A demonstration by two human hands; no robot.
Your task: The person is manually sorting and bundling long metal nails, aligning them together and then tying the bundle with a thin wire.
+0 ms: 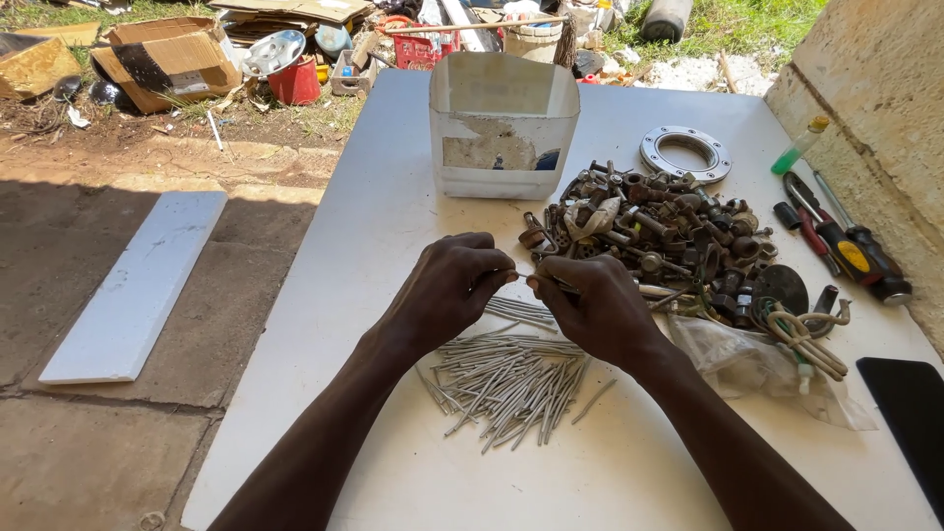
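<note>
My left hand [447, 290] and my right hand [595, 305] meet over the middle of a white table [364, 236]. Their fingertips pinch the two ends of a small thin metal piece [522, 278], probably a nail. Just below the hands lies a heap of grey nails [506, 379], with a few more nails [521, 313] between the wrists. To the right of my right hand sits a pile of rusty bolts, nuts and fittings [669, 236].
A cut-open white plastic container [501, 128] stands at the back. A metal flange ring [685, 154], pliers and screwdrivers [836, 241], a clear plastic bag [747, 364] and a dark flat object [910, 413] lie to the right. A wall [875, 88] borders the right side.
</note>
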